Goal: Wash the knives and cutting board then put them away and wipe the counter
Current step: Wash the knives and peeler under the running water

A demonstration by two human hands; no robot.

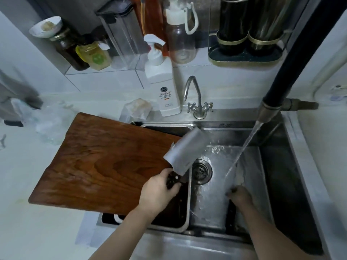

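Observation:
My left hand grips the black handle of a broad steel cleaver, blade raised and tilted over the sink's left part. A large brown wooden cutting board lies half on the counter, its right end over the sink edge. My right hand is low in the sink basin under the stream of water, fingers curled around something pale; what it is I cannot make out. A dark object stands beside that wrist, partly hidden.
The black faucet runs from the right. A small chrome tap and a white soap pump bottle stand behind the sink. Jars and bottles line the back ledge. A dark drain basket sits in the sink's left side. Clear plastic lies on the left counter.

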